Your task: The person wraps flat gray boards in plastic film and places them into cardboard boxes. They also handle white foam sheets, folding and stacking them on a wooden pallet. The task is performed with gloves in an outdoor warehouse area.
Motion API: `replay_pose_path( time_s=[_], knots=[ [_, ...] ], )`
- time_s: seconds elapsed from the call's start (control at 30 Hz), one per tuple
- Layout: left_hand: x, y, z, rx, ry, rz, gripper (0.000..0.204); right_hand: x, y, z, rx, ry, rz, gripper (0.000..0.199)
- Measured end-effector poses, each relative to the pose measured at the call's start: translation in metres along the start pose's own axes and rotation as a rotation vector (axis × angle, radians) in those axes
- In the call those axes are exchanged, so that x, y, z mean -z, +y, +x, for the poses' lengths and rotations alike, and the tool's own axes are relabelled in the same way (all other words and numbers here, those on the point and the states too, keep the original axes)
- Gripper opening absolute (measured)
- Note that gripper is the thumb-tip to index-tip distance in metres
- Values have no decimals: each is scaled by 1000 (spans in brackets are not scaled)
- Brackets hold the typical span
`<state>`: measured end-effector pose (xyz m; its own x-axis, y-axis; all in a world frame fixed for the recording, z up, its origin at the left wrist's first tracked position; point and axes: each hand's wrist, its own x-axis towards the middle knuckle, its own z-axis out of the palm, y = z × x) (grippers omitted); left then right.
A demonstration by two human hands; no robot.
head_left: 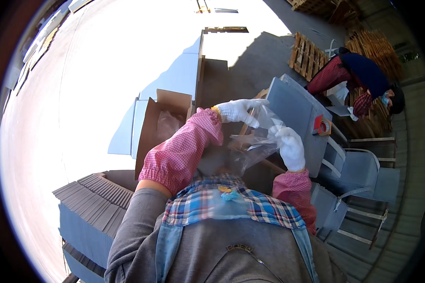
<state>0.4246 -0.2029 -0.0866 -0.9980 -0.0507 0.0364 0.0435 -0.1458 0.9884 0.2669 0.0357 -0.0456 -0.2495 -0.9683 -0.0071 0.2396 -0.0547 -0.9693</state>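
Observation:
Both my hands wear white gloves and pink checked sleeve covers. My left hand (240, 111) grips the upper edge of a clear plastic bag (256, 144) and my right hand (290, 147) grips its right side; the bag is stretched between them in front of my chest. Just beyond the bag a grey slab (295, 113) lies tilted on a stand. An open cardboard box (163, 118) with clear plastic inside stands to the left of my left arm.
A stack of grey tiles (97, 203) stands at the lower left. A red tape roll (322, 125) rests on the slab's right edge. Grey metal racks (359, 174) fill the right side. Another person (363, 75) bends over near wooden pallets (309, 54) at the upper right.

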Motion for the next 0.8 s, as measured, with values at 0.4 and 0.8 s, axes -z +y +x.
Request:
replay_pose_path(
  time_s=[0.4,0.8],
  knots=[
    [-82,-34,59,353,359,121,25,118,55,-56,-374,442,-129,39],
    [-179,-60,188,509,254,492,34,243,39,-44,-258,249,-258,34]
  ],
)
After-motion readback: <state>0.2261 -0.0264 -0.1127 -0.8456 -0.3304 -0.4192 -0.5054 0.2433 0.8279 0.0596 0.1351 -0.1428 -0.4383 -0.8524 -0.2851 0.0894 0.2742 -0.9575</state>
